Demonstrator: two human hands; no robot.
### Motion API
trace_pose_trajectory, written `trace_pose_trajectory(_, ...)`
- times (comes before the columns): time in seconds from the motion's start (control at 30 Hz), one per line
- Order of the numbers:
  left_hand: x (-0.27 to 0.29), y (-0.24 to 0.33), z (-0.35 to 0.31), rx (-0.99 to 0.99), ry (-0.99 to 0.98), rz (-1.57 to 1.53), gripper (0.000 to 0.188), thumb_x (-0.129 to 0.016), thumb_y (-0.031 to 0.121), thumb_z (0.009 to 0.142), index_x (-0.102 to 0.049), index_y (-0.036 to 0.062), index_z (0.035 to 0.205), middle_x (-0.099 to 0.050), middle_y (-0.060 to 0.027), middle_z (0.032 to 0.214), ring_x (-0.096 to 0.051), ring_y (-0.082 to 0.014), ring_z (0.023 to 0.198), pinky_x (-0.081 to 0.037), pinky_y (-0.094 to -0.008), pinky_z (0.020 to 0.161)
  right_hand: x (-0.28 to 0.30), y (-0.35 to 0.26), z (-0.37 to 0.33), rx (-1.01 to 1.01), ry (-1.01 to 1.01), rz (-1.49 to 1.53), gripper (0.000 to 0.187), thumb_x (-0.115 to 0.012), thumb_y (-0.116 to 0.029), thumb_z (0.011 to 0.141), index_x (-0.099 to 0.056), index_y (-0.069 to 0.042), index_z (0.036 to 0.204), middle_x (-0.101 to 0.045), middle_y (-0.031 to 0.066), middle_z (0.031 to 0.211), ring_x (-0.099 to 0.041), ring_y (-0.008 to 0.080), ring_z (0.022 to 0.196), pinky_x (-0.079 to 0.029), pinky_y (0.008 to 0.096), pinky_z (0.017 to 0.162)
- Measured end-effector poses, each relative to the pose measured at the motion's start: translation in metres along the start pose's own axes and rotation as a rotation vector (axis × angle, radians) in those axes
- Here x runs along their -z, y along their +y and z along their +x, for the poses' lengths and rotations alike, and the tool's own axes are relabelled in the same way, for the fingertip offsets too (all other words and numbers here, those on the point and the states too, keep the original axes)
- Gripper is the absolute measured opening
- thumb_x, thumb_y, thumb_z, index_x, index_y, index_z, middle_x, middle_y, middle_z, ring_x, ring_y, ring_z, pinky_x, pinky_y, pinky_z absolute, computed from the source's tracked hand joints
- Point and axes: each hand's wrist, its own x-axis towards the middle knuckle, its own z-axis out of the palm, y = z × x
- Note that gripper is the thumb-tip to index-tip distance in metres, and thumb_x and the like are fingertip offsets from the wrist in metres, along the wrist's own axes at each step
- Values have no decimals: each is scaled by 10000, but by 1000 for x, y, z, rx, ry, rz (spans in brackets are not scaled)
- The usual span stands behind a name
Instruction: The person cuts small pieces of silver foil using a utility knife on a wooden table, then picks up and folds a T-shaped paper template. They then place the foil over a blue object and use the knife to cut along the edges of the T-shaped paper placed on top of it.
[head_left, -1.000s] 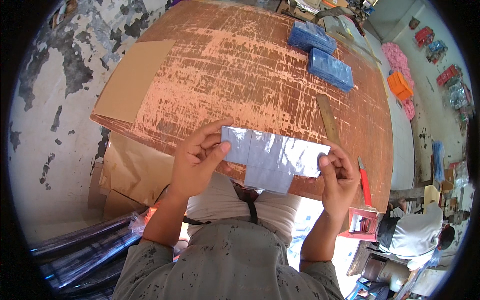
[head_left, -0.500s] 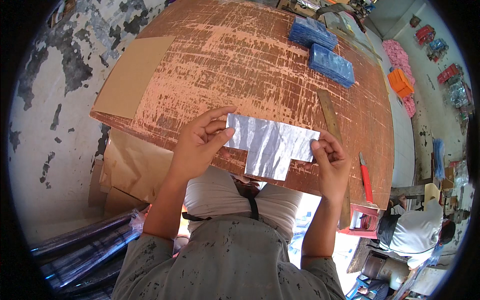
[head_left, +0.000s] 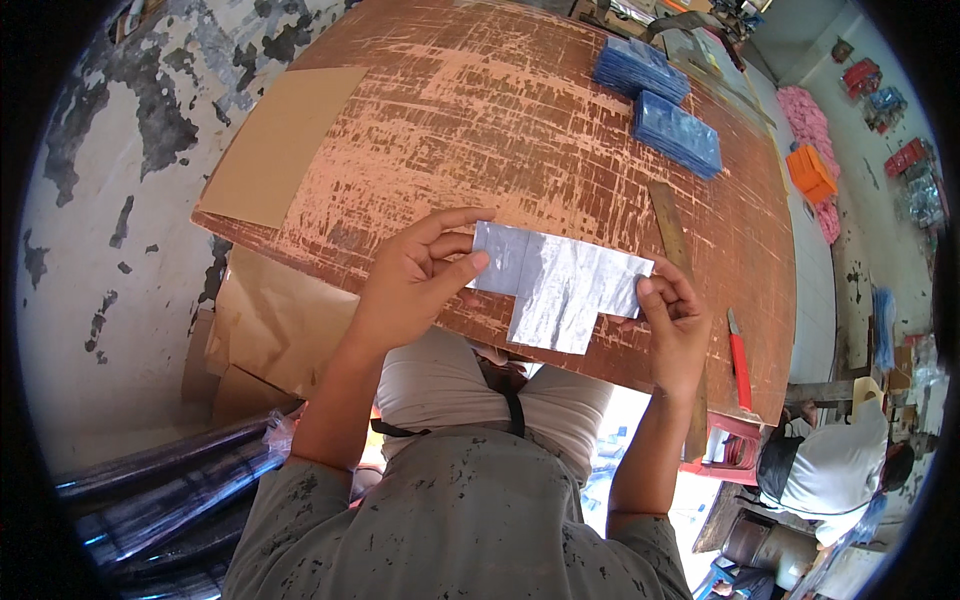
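A shiny silver T-shaped sheet (head_left: 560,285) is stretched between my two hands above the near edge of the table. My left hand (head_left: 425,265) pinches its left end between thumb and fingers. At the opposite end, my right hand (head_left: 675,310) pinches the sheet's right tip. The sheet's wider tab hangs toward me, and a vertical crease shows near its left end. Close to my right hand lie a long wooden ruler (head_left: 668,225) and a red-handled knife (head_left: 739,365).
Two stacks of blue plastic pieces (head_left: 675,135) sit at the table's far right. A brown cardboard sheet (head_left: 285,145) lies on the scratched table (head_left: 450,130) at left. Plastic-wrapped rolls (head_left: 190,490) are low on the left. Another person (head_left: 825,460) is at the lower right.
Both hands and the silver sheet sit slightly farther right in view, as does the table. The sheet's reflections have shifted, its left end now looking darker. Both pinches remain.
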Motion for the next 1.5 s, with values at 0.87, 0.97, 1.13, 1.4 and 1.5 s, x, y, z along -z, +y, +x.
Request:
trace_pose_trajectory(0.87, -2, 8, 0, 4, -86, -30, 451, -722, -9, 989, -582, 7, 1418, -766, -110, 1143, -721, -125, 971, -598, -253, 777, 6, 2, 2, 55, -3, -31, 364, -738, -107, 1026, -676, 15, 1363, -727, 34, 964, -673, 81, 821, -619, 267, 626)
trace_pose_trajectory(0.97, -1, 9, -1, 6, -83, -27, 458, -727, -9, 986, -580, 4, 1420, -766, -111, 1142, -723, -123, 965, -601, -255, 782, 3, -3, 0, 60, 13, -20, 368, -749, -114, 1021, -683, 15, 1359, -719, 27, 955, -668, 77, 822, -618, 269, 619)
trace_pose_trajectory(1.13, -5, 12, 2, 43, -53, -42, 477, -740, -6, 977, -599, -2, 1433, -764, -116, 1165, -724, -113, 972, -600, -245, 786, 8, -5, 0, 65, 13, -37, 376, -764, -128, 1012, -690, 11, 1353, -710, 15, 945, -664, 73, 825, -638, 276, 631)
trace_pose_trajectory(1.4, 1, 1, -1, -3, -36, 80, 500, -729, 10, 996, -591, 10, 1477, -709, -177, 1347, -748, -138, 997, -621, -250, 764, 7, -8, -6, 59, 1, 8, 367, -766, -110, 1007, -693, 8, 1347, -735, 43, 969, -673, 78, 842, -655, 279, 657)
trace_pose_trajectory(1.5, 0, -5, -1, -17, -23, 67, 525, -741, 13, 990, -588, 17, 1492, -695, -173, 1376, -742, -110, 973, -614, -245, 768, 8, -10, -7, 86, -33, 19, 365, -760, -96, 1008, -691, 5, 1352, -736, 40, 970, -674, 77, 851, -655, 273, 661)
